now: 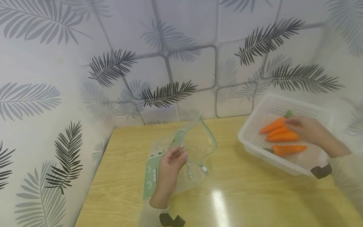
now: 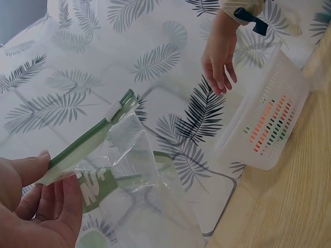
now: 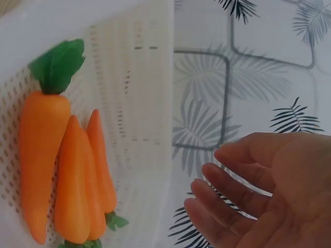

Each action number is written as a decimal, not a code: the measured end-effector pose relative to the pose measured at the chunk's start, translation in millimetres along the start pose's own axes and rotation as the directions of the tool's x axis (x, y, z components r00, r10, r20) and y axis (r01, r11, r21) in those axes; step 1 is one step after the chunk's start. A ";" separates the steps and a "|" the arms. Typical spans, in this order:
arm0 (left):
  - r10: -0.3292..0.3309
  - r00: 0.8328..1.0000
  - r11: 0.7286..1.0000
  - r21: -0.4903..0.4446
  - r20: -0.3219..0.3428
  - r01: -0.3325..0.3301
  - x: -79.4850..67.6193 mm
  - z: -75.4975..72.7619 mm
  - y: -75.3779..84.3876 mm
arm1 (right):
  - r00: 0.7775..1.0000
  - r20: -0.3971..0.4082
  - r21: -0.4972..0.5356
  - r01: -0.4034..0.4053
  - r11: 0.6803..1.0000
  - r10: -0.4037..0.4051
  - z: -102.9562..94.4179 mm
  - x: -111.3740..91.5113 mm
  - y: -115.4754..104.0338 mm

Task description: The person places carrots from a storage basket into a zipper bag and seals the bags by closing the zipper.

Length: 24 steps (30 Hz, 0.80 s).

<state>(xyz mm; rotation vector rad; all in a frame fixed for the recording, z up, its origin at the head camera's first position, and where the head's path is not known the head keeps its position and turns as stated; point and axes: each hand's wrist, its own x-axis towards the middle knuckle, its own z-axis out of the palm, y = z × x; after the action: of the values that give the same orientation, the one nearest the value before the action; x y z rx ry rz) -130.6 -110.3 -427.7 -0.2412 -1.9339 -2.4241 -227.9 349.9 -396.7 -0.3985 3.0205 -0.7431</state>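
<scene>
My left hand (image 1: 168,170) pinches the rim of a clear zip bag (image 2: 85,142) between thumb and fingers. The bag has a green zip strip, a white slider (image 2: 111,110) and a green printed panel (image 1: 150,179). In the head view its mouth gapes. Over the white plastic basket (image 1: 272,161) is my right hand (image 1: 310,130), its fingers loosely bent with nothing between them in the right wrist view. Several orange carrots (image 3: 44,160) with green leafy tops lie in the basket below it. In the head view the right hand hides part of them.
A light wooden table (image 1: 232,195) carries the basket at the right and the bag left of centre. Behind it stands a wall (image 1: 193,69) covered in a leaf pattern. The basket's perforated side wall (image 2: 248,134) rises around the carrots.
</scene>
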 end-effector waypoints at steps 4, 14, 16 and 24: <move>-0.006 1.000 1.000 -0.015 0.004 0.006 -0.8 0.5 0.4 | 0.999 0.047 -0.017 -0.012 1.000 0.012 -1.9 4.7 15.4; -0.004 1.000 1.000 -0.026 0.006 0.004 -1.6 0.4 -0.9 | 0.988 0.152 -0.053 -0.017 0.998 0.025 2.3 17.8 46.0; -0.007 1.000 1.000 -0.021 0.004 0.007 -1.7 0.4 -1.8 | 0.986 0.165 -0.065 -0.010 0.998 0.021 5.0 20.7 51.7; 0.005 1.000 1.000 -0.030 0.029 -0.004 -2.5 0.3 -1.7 | 0.975 0.217 -0.103 -0.027 0.994 0.049 13.9 31.2 65.9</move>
<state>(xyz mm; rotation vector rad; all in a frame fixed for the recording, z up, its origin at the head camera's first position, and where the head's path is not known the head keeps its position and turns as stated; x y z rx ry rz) -128.3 -109.7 -429.6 -0.2822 -1.9070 -2.4624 -273.2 392.2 -437.4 -0.3945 2.8555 -0.5092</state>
